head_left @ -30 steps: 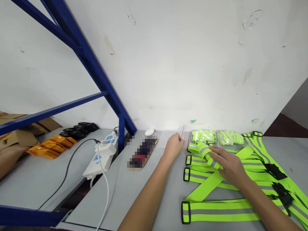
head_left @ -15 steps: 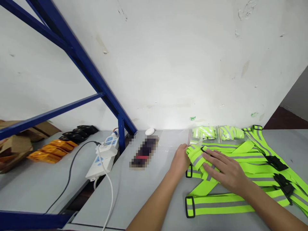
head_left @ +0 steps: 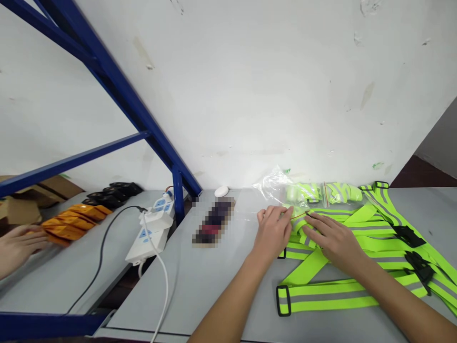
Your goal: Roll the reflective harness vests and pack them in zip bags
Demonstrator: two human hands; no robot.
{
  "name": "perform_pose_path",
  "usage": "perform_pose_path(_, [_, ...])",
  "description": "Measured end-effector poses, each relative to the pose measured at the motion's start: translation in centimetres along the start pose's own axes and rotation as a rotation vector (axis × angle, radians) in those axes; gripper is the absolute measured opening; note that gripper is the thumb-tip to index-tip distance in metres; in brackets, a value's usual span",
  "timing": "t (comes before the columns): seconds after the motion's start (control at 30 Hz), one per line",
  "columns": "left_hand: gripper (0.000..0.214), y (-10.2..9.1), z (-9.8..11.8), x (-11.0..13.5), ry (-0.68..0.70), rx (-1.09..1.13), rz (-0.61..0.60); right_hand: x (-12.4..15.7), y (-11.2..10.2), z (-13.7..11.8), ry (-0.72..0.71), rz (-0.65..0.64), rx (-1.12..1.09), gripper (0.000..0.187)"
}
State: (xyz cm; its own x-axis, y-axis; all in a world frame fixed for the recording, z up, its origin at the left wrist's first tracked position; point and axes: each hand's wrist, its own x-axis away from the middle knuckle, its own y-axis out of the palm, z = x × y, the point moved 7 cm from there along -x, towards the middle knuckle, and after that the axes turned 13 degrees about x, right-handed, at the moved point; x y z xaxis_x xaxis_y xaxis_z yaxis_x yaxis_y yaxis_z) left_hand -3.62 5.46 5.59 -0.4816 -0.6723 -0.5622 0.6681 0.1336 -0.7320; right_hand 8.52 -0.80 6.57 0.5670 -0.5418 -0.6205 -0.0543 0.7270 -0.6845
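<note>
My left hand [head_left: 273,231] pinches the mouth of a clear plastic zip bag [head_left: 274,183], which has a red line along its edge and spreads toward the wall. With bent fingers my right hand [head_left: 333,243] grips a folded neon-yellow reflective strap [head_left: 299,227] at the bag's opening. The strap's front end is partly hidden by my fingers and the bag. Under and beside my hands lie more yellow straps [head_left: 332,297] with grey stripes, black slide buckles [head_left: 283,301] and black clips [head_left: 410,237].
Two bagged strap bundles, one a filled bag [head_left: 342,193], rest by the wall. Leftward are a blurred-out object [head_left: 214,224], a white disc [head_left: 222,191], a power strip [head_left: 150,238] with cables and a blue frame [head_left: 150,128]. Another person's hand [head_left: 21,247] touches orange packets [head_left: 76,221].
The folded strap has moved to the bag's mouth, and the clear bag now stands up, spread out. My left hand has shifted onto the bag's edge. Another person's hand has appeared at far left.
</note>
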Motion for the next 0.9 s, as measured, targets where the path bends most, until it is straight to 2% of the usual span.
perform_pose_path(0.13, [0.038, 0.5, 1.2, 0.0, -0.023, 0.037, -0.065, -0.2, -0.3, -0.6, -0.024, 0.046, -0.033, 0.031])
perform_pose_path(0.37, [0.035, 0.4, 0.3, -0.2, -0.14, 0.165, -0.13, 0.0, -0.3, -1.4, -0.026, 0.072, -0.081, 0.029])
perform_pose_path(0.47, [0.035, 0.2, 0.6, -0.1, -0.164, 0.238, -0.138, 0.1, 0.5, -1.1, 0.016, 0.056, -0.052, 0.034])
perform_pose_path(0.53, [0.035, 0.2, 1.0, 0.0, -0.146, 0.384, -0.126, 0.3, 1.2, -0.6, 0.064, 0.016, -0.053, 0.041])
perform_pose_path(0.57, [0.035, 0.1, 1.0, 0.1, -0.138, 0.481, -0.087, 0.5, 1.6, -0.2, 0.085, -0.005, -0.061, 0.044])
perform_pose_path(0.63, [0.031, -0.6, 0.2, 0.3, -0.198, 0.665, 0.122, 0.8, 1.8, 0.5, 0.131, -0.021, -0.097, 0.049])
perform_pose_path(0.7, [0.027, -1.0, -2.0, 1.0, -0.391, 0.825, 0.418, 1.1, 1.3, 1.3, 0.186, 0.019, -0.16, 0.051])
perform_pose_path(0.73, [0.028, -0.7, -3.0, 1.4, -0.513, 0.914, 0.524, 1.2, 0.9, 1.6, 0.21, 0.049, -0.194, 0.052])
perform_pose_path(0.77, [0.032, 0.1, -3.7, 1.6, -0.625, 1.023, 0.565, 1.2, 0.5, 1.8, 0.228, 0.079, -0.22, 0.053])
perform_pose_path(0.8, [0.038, 1.2, -4.0, 1.4, -0.714, 1.154, 0.532, 1.1, 0.0, 1.8, 0.235, 0.104, -0.237, 0.055])
perform_pose_path(0.9, [0.062, 4.2, -2.4, 0.5, -0.849, 1.536, 0.205, 0.5, -1.0, 0.7, 0.175, 0.129, -0.215, 0.055])
